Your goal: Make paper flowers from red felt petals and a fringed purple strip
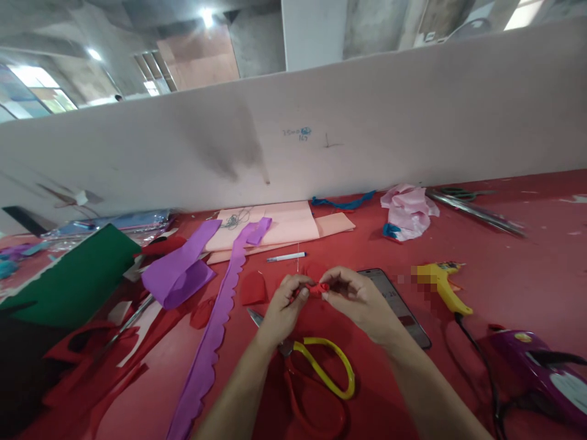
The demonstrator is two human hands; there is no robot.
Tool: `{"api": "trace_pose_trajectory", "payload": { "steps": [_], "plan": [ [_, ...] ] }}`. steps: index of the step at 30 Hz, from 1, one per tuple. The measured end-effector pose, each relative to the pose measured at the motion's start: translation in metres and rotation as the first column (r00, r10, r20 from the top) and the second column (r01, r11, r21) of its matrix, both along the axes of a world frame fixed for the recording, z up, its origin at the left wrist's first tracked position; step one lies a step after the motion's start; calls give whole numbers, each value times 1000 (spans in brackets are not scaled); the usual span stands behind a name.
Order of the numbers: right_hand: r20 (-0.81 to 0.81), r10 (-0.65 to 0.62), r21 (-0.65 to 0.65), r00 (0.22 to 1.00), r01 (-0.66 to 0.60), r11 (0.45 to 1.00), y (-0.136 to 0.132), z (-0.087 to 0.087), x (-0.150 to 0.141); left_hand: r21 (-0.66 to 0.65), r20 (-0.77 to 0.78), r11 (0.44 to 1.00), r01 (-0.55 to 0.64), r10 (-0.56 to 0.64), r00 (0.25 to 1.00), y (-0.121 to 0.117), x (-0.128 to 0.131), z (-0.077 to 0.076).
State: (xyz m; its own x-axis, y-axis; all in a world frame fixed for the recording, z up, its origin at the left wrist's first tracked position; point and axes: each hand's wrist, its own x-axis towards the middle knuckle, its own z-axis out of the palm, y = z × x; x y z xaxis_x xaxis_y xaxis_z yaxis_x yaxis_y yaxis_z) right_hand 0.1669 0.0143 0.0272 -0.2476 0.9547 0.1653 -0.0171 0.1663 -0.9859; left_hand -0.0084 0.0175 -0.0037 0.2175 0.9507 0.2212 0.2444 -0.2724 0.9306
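Between my two hands is a small rolled piece of red fabric (317, 289), pinched at both ends above the red table. My left hand (288, 305) has its fingers closed on the left end. At the right end, the thumb and fingertips of my right hand (355, 299) hold the roll. A pair of scissors (323, 365) with one yellow and one red handle lies under my left wrist, its blades partly hidden. A red petal-shaped fabric piece (253, 288) rests left of my left hand. Behind my right hand lies a phone (398, 305), partly covered.
A purple scalloped strip (224, 311) and a purple folded piece (181, 275) lie left, beside a green sheet (77, 275). Peach sheets (284, 221) and a pen (287, 257) lie ahead. On the right are a yellow glue gun (444, 287), its cord and a purple device (536, 373).
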Motion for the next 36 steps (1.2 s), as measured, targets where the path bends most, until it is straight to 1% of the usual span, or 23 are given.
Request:
{"api": "trace_pose_trajectory", "payload": {
  "steps": [3,5,7,9,10,12,14,15,18,21,25,27,29,33,36],
  "plan": [
    [-99,-34,-52,995,29,998,2,-5,-3,4,4,998,-60,60,998,0,1,-3],
    [-133,-38,-53,990,31,998,2,-6,-5,-8,38,996,-93,94,995,0,1,-3],
    [-138,-55,-5,989,55,998,0,-6,-7,-74,99,993,-94,101,990,-1,1,-2],
    [-116,-109,103,987,121,987,-2,-5,-7,-154,145,986,-69,92,985,-2,2,1],
    [-90,-146,176,985,160,971,-3,-4,-8,-182,160,982,-58,88,983,-3,3,2],
    [-20,-237,338,971,230,913,-5,-3,-8,-208,186,977,-41,80,979,-4,5,3],
    [47,-318,470,947,260,843,-6,-2,-9,-223,219,975,-21,71,973,-4,7,3],
    [72,-345,517,936,261,815,-6,-2,-9,-232,235,973,-12,68,970,-5,8,3],
    [126,-382,596,916,238,767,-5,-5,-9,-264,255,965,1,69,965,-6,10,4],
    [158,-410,641,898,223,735,-4,-8,-9,-296,259,955,10,70,963,-7,11,7],
    [169,-446,679,879,224,699,-2,-11,-8,-368,320,929,47,79,944,-7,11,7],
    [174,-448,674,877,226,703,-2,-11,-8,-402,346,914,55,96,933,-6,11,5],
    [163,-440,646,883,242,725,-2,-11,-9,-418,364,906,64,103,926,-6,10,3],
    [102,-423,543,900,306,782,-2,-11,-12,-435,388,897,78,109,915,-6,10,4],
    [70,-392,441,917,324,837,-2,-11,-14,-441,388,895,71,118,914,-6,11,7]
  ]
}}
